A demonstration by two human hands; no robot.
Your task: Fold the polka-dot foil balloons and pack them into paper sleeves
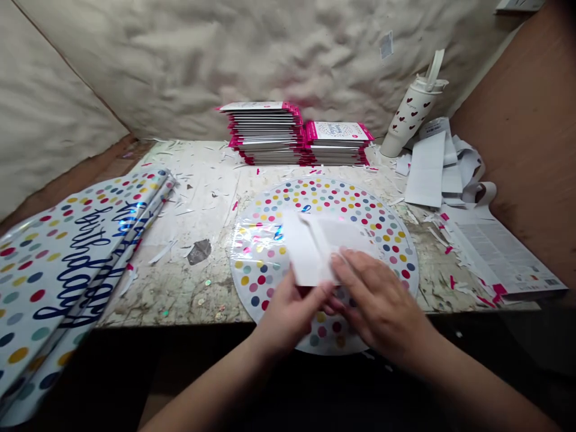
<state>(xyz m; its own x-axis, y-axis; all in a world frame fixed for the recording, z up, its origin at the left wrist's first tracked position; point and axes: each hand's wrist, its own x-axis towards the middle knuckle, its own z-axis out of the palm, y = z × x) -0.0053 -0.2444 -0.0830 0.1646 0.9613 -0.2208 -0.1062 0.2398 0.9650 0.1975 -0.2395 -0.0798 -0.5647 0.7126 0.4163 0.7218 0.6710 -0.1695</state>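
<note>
1. Clear plastic film [254, 237] covers part of a round polka-dot foil balloon [333, 201] (lying flat on the scarred table [198, 180]).
2. A folded white card [306, 252] sits just above it, pinched between the left hand [288, 318] and right hand [378, 303].

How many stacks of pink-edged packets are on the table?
2: a taller stack at the back, and a shorter stack just to its right.
</note>
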